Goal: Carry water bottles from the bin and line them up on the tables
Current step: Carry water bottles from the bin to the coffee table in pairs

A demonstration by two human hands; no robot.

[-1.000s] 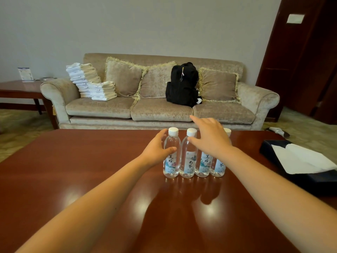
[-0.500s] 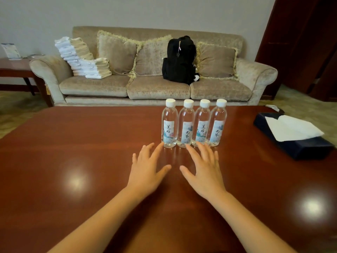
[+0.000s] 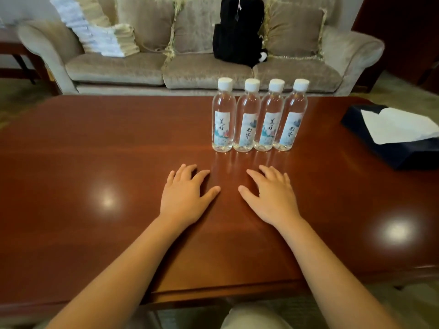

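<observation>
Several clear water bottles (image 3: pixel 259 115) with white caps and pale labels stand upright, side by side and touching, in a row on the far part of the dark red wooden table (image 3: pixel 95 162). My left hand (image 3: pixel 186 195) and my right hand (image 3: pixel 273 195) lie flat on the tabletop, palms down, fingers spread, a short way in front of the row. Neither hand touches a bottle or holds anything. No bin is in view.
A dark blue tissue box (image 3: pixel 399 138) with a white tissue sits at the table's right edge. Beyond the table stands a beige sofa (image 3: pixel 204 70) with a black backpack (image 3: pixel 238 32), cushions and a stack of folded towels (image 3: pixel 99 32). A wooden side table (image 3: pixel 14 46) is at far left.
Both hands let go of the bottles and drew back toward me, and now rest flat on the table. The view has tilted down, bringing the table's near edge into view.
</observation>
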